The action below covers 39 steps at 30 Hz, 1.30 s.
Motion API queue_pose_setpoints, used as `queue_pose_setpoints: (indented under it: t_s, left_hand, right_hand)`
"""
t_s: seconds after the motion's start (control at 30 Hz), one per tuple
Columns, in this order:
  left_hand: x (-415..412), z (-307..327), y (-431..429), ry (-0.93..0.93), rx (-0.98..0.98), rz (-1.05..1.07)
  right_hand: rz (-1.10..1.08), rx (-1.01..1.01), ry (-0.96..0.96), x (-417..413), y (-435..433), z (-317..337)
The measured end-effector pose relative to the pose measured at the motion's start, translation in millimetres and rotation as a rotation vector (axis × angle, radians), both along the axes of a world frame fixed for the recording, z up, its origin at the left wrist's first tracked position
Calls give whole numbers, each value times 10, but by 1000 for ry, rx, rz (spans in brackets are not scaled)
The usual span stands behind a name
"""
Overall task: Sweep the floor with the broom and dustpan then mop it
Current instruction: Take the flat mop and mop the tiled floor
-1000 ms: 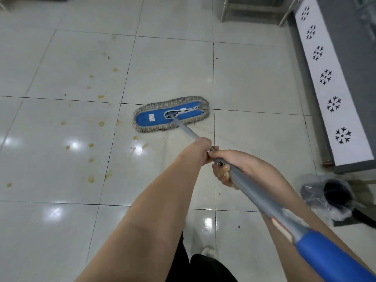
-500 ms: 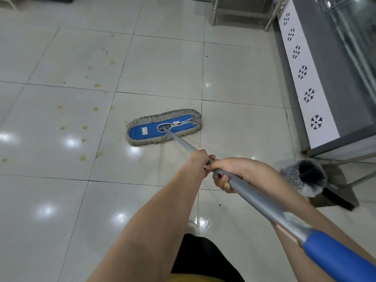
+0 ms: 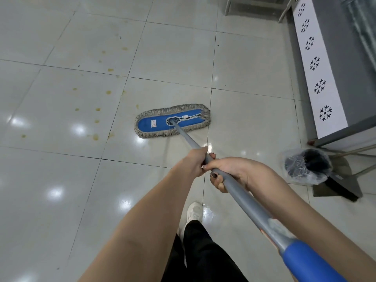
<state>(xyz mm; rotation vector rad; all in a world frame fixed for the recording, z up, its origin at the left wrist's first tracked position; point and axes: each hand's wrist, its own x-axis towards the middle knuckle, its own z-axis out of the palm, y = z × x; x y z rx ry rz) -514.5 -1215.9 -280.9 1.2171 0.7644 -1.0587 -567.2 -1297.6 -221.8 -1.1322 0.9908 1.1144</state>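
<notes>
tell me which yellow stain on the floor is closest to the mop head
The small stain almost touching the fringe at the upper left edge of the mop head; every other stain lies farther left, well clear of it.

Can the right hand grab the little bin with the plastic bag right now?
Probably not yet. The right hand grips the mop handle, and the bin stands apart on the floor to its right. Nothing lies between them, so letting go and stooping should do.

Floor tiles (image 3: 61, 180) glossy – mop head (image 3: 173, 121) blue cloth, fringed – handle (image 3: 244, 198) matt grey.
</notes>
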Motion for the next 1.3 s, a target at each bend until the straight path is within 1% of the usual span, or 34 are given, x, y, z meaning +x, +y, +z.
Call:
queue_pose_setpoints:
  t_s: [0.17, 0.33, 0.63, 0.73, 0.83, 0.93, 1.03, 1.13, 1.3]
  left_hand:
    - [-354, -3, 169, 30, -97, 11]
    - [-803, -37, 242, 69, -171, 67]
    - [-1795, -23, -61, 41, -163, 68]
    - [-2186, -24, -268, 54, -151, 79]
    - [-2413, -7, -449, 67, -155, 90]
    - [-2475, -20, -521, 95, -165, 112]
    - [-2398, -94, -488, 101, -130, 135]
    - [-2245, -180, -437, 78, -106, 180]
    - [-1920, -259, -483, 52, -124, 229]
  right_hand:
    - [-1, 0, 14, -365, 116, 16]
    - [28, 1, 19, -805, 137, 94]
    - [175, 2, -31, -1689, -266, 140]
    - [246, 4, -23, -2048, -507, 138]
    - [300, -6, -8, -2237, -731, 158]
    - [327, -11, 4, -2285, -824, 153]
    - [331, -22, -3, -2225, -755, 95]
    - [340, -30, -9, -2057, -655, 40]
    - [393, -66, 6, -1684, -680, 15]
